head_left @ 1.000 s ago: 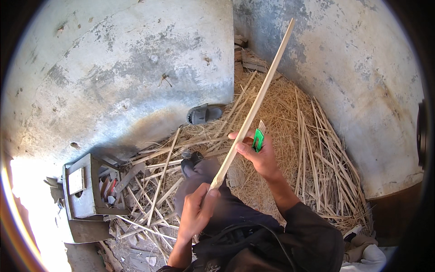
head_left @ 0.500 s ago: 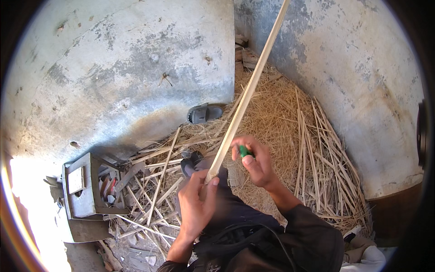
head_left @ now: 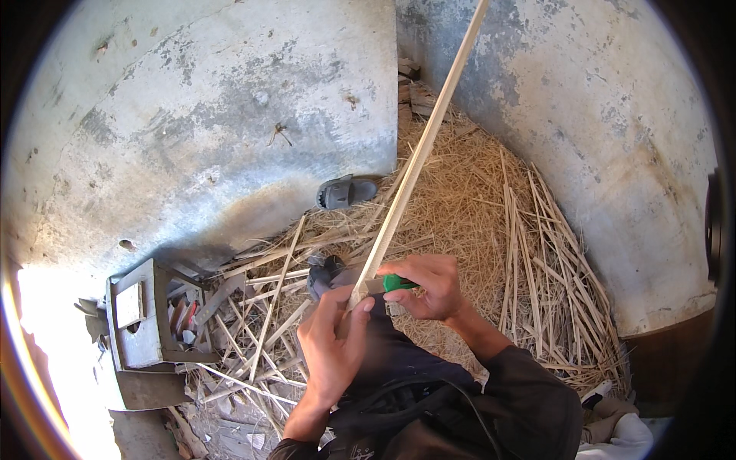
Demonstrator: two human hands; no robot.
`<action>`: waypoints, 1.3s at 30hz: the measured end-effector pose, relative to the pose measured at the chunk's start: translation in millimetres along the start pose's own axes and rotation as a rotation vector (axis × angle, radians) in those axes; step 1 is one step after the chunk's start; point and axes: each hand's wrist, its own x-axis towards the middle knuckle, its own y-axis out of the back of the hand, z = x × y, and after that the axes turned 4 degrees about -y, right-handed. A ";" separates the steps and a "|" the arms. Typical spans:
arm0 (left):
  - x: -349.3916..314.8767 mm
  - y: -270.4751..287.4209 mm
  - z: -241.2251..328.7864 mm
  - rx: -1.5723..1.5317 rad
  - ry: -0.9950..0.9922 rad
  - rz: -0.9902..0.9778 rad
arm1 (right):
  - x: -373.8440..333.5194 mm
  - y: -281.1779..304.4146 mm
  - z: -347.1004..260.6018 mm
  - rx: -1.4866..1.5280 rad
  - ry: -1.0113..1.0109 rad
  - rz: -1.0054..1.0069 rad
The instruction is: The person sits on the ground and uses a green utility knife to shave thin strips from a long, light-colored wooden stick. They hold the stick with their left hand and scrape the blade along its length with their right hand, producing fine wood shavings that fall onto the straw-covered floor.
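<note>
My left hand [head_left: 331, 343] is closed around the lower end of a long pale wooden strip [head_left: 418, 159], which slants up and away to the right, past the top edge. In my right hand [head_left: 433, 286] I grip a green-handled knife [head_left: 399, 283] between thumb and fingers. Its short, flat blade meets the strip just above my left thumb. My dark-trousered legs lie beneath both hands.
Straw-like shavings [head_left: 468, 207] cover the floor. Several loose strips [head_left: 552, 291] lie along the right wall, others at left. A grey slipper [head_left: 345, 192] rests by the wall. A wooden box [head_left: 157, 314] with tools stands at left. Light-coloured cloth [head_left: 625, 437] shows lower right.
My right hand has moved down and left, bringing the knife blade against the strip. My left hand stays at the strip's lower end, with barely any shift.
</note>
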 end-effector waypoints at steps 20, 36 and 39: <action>-5.0 4.8 -2.5 -0.154 0.152 -0.063 | 3.8 9.6 4.7 -0.155 0.038 0.106; -21.8 7.2 -18.4 -0.329 0.307 -0.079 | -16.4 11.9 44.2 0.074 -0.252 0.095; -14.1 4.7 -17.0 -0.200 0.230 -0.095 | -11.8 4.1 29.7 0.044 -0.108 0.033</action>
